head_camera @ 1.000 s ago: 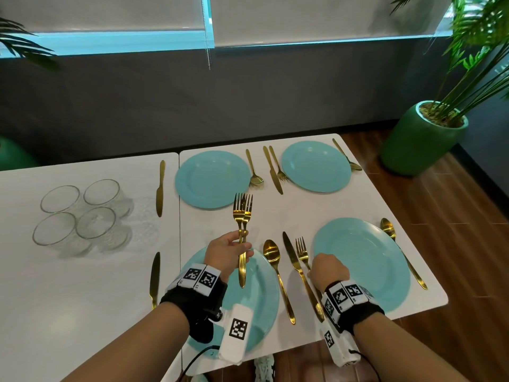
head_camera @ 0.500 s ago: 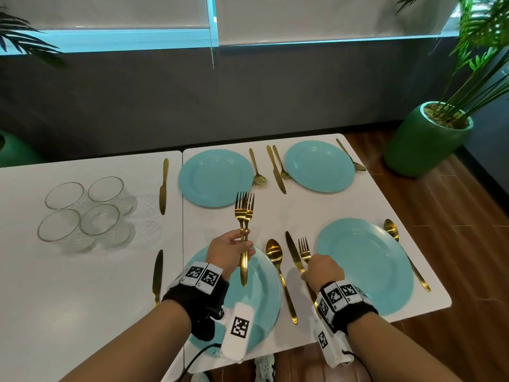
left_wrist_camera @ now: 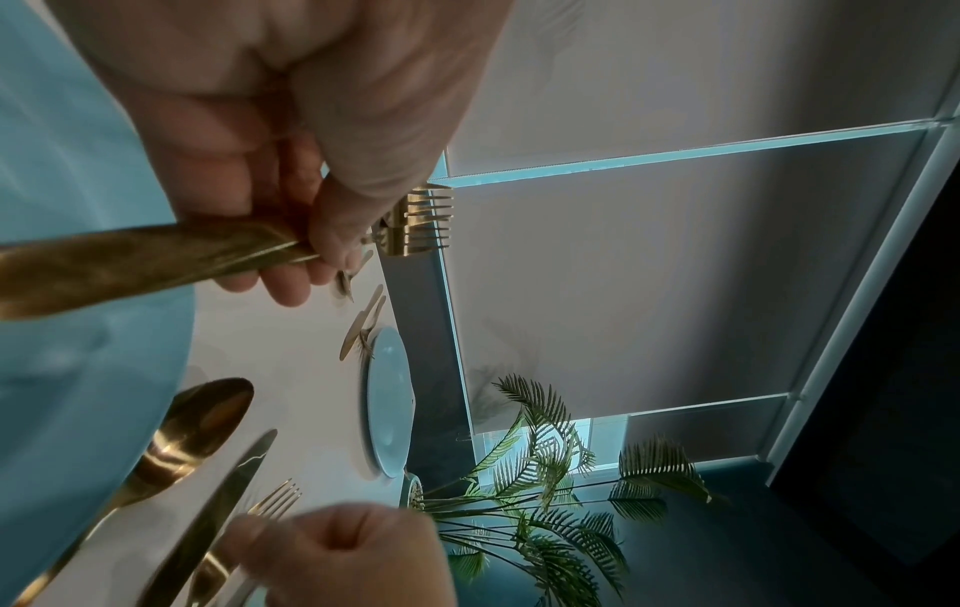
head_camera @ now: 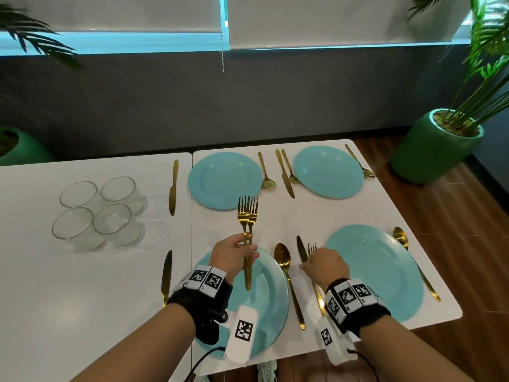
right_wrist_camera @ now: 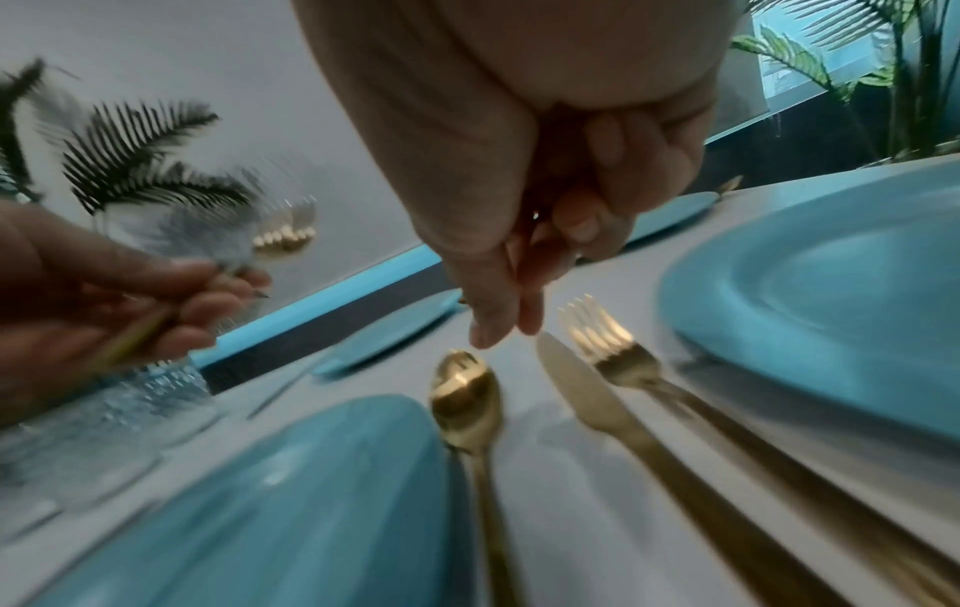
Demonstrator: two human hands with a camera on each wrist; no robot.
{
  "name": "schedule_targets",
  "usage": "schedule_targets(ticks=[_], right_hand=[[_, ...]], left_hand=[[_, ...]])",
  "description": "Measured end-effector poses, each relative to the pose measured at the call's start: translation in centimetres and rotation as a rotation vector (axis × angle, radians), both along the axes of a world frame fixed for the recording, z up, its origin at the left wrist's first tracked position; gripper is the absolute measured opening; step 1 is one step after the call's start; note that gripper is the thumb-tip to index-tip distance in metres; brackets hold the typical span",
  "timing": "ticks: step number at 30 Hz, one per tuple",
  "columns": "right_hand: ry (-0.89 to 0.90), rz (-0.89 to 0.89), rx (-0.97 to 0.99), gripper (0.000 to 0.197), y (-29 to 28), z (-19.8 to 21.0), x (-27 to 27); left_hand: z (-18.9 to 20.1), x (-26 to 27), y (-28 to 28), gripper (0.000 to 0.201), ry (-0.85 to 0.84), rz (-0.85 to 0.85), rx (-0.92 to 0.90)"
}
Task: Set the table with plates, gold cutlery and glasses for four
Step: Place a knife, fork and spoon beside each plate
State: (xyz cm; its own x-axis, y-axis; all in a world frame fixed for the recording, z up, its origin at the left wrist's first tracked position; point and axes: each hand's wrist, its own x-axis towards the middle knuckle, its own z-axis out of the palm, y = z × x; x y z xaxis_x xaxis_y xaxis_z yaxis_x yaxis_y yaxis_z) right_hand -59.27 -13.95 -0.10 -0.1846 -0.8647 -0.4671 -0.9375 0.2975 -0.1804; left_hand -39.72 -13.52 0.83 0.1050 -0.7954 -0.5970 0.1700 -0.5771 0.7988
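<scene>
The fork-laying step looks underway: the left hand (head_camera: 234,256) pinches two gold forks (head_camera: 248,216) by their slim handles, tines up, above the near-left plate (head_camera: 271,296), while the right hand (head_camera: 325,264), fingers loosely curled and holding nothing, hovers over the fork (head_camera: 312,248) lying beside a knife (head_camera: 301,248) left of the near-right plate (head_camera: 385,271). By the look of it, two places lack forks, so next one fork must be peeled from the pair and laid flat by a plate. The cutlery is polished, mirror-bright metal, the round plates are matte turquoise, and four clear glasses (head_camera: 96,210) wait clustered, well apart, on the white table (head_camera: 82,299).
</scene>
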Motion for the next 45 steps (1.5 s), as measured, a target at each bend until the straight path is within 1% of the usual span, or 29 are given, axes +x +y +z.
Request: schedule_targets(ticks=[2,5,7,9,12,14,18,20,22,24,25,26,27,28,30,31,33,36,39,42,45], right_hand=[[-0.121,0.061,-0.026,0.028,-0.7,1.0,1.5],[-0.365,0.098,-0.055,0.028,-1.4,2.5,4.6],[-0.492,0.09,-0.066,0.027,-1.6,3.4,6.8],[-0.603,0.038,-0.05,0.022,-1.7,3.7,8.7],[-0.678,-0.034,-0.013,0.011,-1.6,3.8,10.9],[-0.729,-0.075,0.047,0.014,-1.3,3.8,12.3],[-0.867,-0.167,0.151,0.015,-0.5,3.7,15.2],[-0.846,-0.185,0.17,0.017,-0.3,3.3,16.6],[-0.761,-0.148,0.202,0.019,0.0,2.3,17.6],[-0.607,0.012,0.252,0.016,0.9,1.7,18.8],[-0.516,0.054,0.284,0.023,1.3,1.1,19.5],[-0.426,0.091,0.265,0.032,1.9,0.9,20.1],[-0.39,0.139,0.243,0.038,2.4,0.7,20.8],[-0.338,0.226,0.254,0.04,2.7,0.2,21.4],[-0.285,0.266,0.263,0.04,3.3,-1.2,22.8],[-0.288,0.196,0.267,0.039,3.5,-1.5,23.5],[-0.297,0.125,0.258,0.038,3.8,-2.7,24.4],[-0.233,0.121,0.239,0.031,4.0,-4.4,25.4],[-0.216,0.077,0.231,0.021,4.6,-4.5,26.0],[-0.163,0.088,0.2,0.03,5.0,-4.7,26.2],[-0.173,0.069,0.167,0.031,5.4,-4.3,26.3]], left_hand=[[0.0,0.3,0.2,0.02,0.015,0.007,-0.001],[0.2,0.9,0.5,0.019,0.041,0.009,-0.008],[0.5,1.5,0.8,0.018,0.041,0.005,-0.015],[0.8,2.3,1.1,0.018,0.035,-0.001,-0.022],[1.3,3.8,1.8,0.019,0.038,-0.016,-0.029],[1.4,5.1,2.4,0.02,0.038,-0.015,-0.028],[1.1,8.2,3.7,0.021,-0.015,-0.023,-0.035],[1.0,10.3,4.1,0.022,-0.072,0.034,-0.038],[1.0,12.7,4.3,0.021,-0.099,0.129,-0.043],[0.9,15.4,4.7,0.021,-0.095,0.209,-0.047],[0.9,16.6,4.9,0.02,-0.1,0.23,-0.045],[0.9,17.7,5.1,0.02,-0.103,0.248,-0.043],[0.8,18.5,5.4,0.019,-0.105,0.262,-0.04],[0.8,19.2,5.6,0.018,-0.104,0.269,-0.04],[0.6,20.1,6.2,0.017,-0.102,0.276,-0.037],[0.5,20.5,6.6,0.016,-0.109,0.275,-0.032],[0.1,21.0,7.2,0.015,-0.135,0.265,-0.017],[-0.4,21.5,7.7,0.017,-0.142,0.262,0.001],[-0.6,21.8,8.0,0.016,-0.137,0.264,0.01],[-0.8,22.1,8.1,0.017,-0.127,0.27,0.009],[-0.8,22.1,8.0,0.016,-0.124,0.269,0.001]])
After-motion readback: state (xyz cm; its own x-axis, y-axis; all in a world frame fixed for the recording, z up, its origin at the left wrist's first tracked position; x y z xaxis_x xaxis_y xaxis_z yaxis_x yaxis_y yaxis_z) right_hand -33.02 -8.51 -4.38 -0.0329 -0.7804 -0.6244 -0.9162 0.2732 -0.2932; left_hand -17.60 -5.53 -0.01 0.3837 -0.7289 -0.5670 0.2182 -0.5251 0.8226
